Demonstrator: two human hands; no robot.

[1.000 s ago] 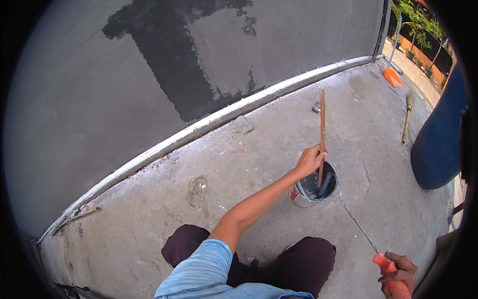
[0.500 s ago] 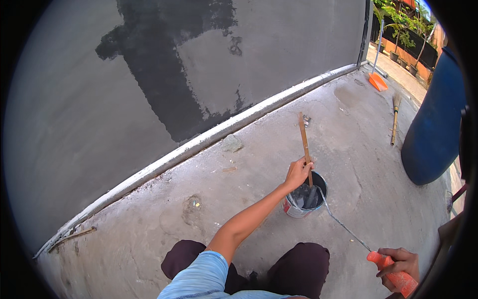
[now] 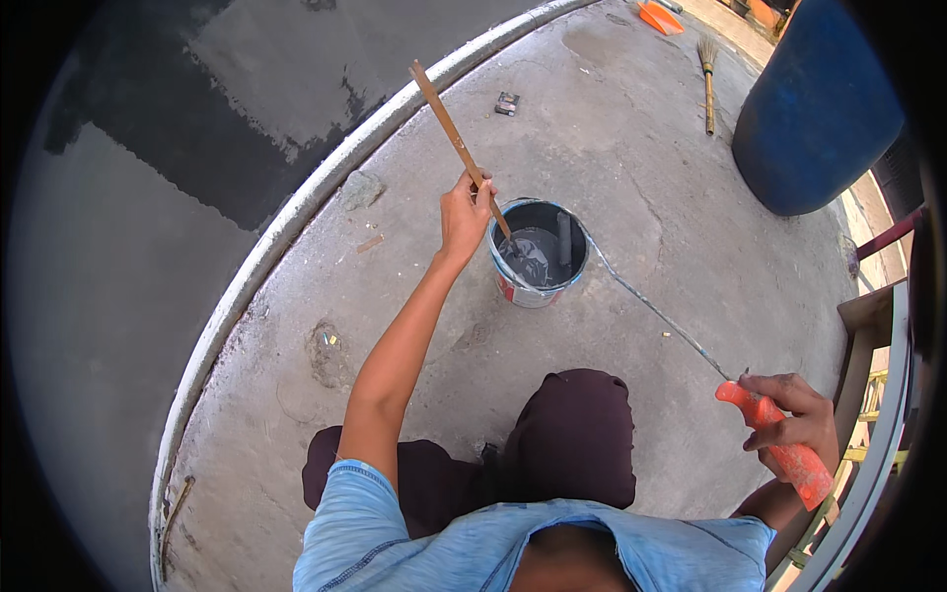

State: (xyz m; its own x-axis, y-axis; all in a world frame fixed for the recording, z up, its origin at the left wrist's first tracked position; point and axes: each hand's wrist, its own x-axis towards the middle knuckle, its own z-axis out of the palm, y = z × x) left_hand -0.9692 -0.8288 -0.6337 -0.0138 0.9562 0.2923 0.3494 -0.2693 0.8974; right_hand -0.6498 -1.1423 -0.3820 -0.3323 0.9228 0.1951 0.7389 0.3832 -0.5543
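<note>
My left hand (image 3: 464,215) is closed round a flat wooden stick (image 3: 446,120). The stick leans over the left rim of a paint bucket (image 3: 533,293), its lower end at the grey paint (image 3: 533,259) inside. My right hand (image 3: 797,424) grips the orange handle (image 3: 801,472) of a paint roller. From that handle a long bent metal rod (image 3: 663,318) runs left to the bucket's rim. The roller's grey sleeve (image 3: 564,239) stands inside against the right part of the bucket, above the paint.
At left rises a grey wall (image 3: 109,296) with darker painted patches and a white ledge (image 3: 242,286) along its foot. A blue barrel (image 3: 819,109), a straw broom (image 3: 708,84) and an orange dustpan (image 3: 659,17) are at upper right. A small box (image 3: 507,104) lies beyond the bucket.
My view has tilted down and turned, so the bucket appears higher and further left. The stick now leans to the left, and the roller sleeve stands apart from it at the bucket's right side.
</note>
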